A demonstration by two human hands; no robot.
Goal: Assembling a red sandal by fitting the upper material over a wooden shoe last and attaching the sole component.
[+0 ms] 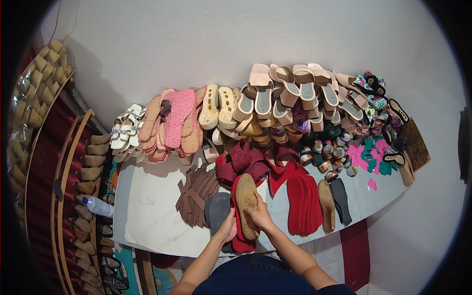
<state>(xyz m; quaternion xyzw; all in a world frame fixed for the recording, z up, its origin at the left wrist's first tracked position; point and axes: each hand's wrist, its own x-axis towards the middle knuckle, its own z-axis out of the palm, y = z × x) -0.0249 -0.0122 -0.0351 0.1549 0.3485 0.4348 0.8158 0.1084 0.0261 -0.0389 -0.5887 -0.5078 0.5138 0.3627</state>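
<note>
You have the wooden shoe last [247, 201] between your hands, over the near table edge. Your right hand [260, 216] is clasped on its right side, thumb on top; your left hand [226, 228] pinches the red sole [237, 216] showing along its left edge. Dark grey soles [216, 210] lie just left.

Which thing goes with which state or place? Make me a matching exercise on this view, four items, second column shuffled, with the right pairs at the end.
Things:
1. Bottle
2. Right hand
3. Straps
4. Red sole stack

States or places:
A. Brown, fanned out on the table
B. Just left of another last
C. Blue-capped, by the table's left edge
D. Holding a last

Right pairs:
1-C
2-D
3-A
4-B
</note>
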